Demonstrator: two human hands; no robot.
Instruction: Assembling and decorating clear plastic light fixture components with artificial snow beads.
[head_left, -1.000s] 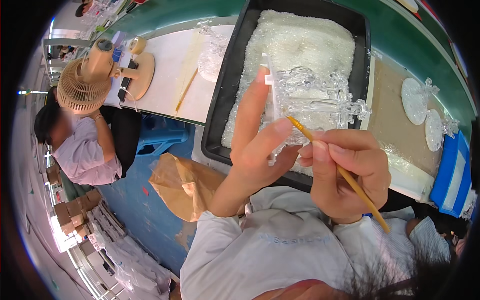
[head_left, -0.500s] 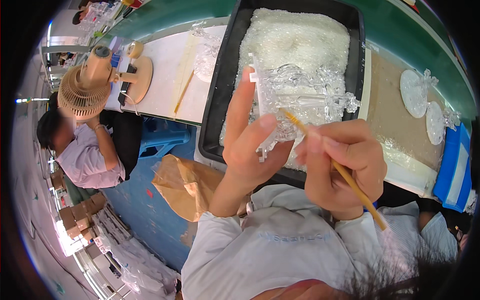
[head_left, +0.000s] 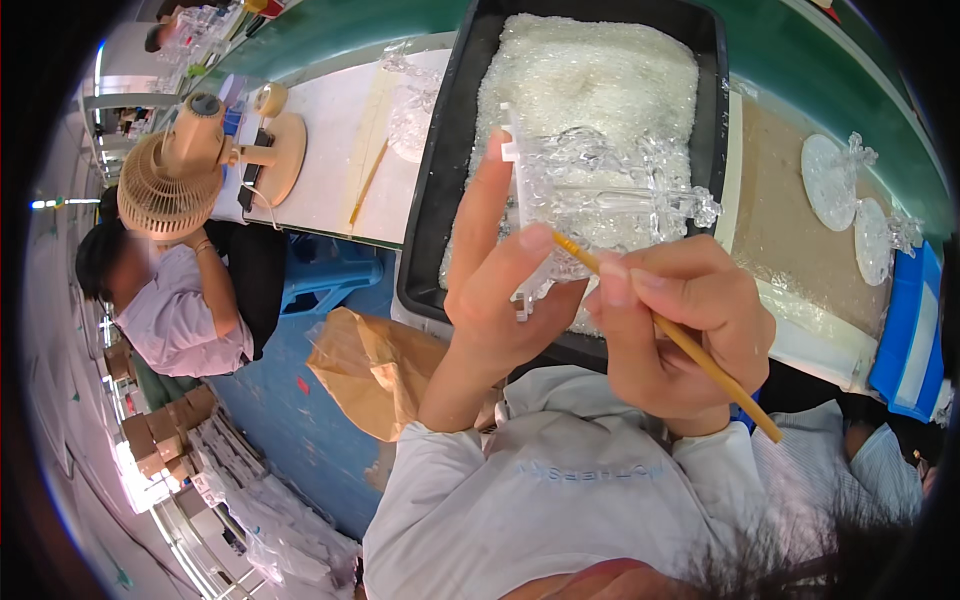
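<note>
My left hand (head_left: 490, 290) grips a clear plastic ornament (head_left: 600, 200) by its flat base, which I see nearly edge-on. Its transparent branches and stem point right, over the black tray. A thin yellow paintbrush (head_left: 700, 362) is pinched between the thumb and fingers of my right hand (head_left: 690, 325). The brush tip is close to the ornament's base, near my left thumb; whether it touches cannot be made out. Beneath both hands, small clear granules (head_left: 600, 65) fill much of the black tray (head_left: 440, 170).
Two clear ornaments with round bases (head_left: 830, 185) lie on the brown board at right, beside a blue bin (head_left: 905, 330). Another brush (head_left: 369, 182) lies on the white surface at left, near a beige fan (head_left: 175, 175). A seated person (head_left: 185, 300) is beyond the fan. A brown paper bag (head_left: 365, 375) stands below.
The brush has tilted flatter: its tip has shifted slightly left and down, its back end right and up. My left hand and the ornament have barely moved.
</note>
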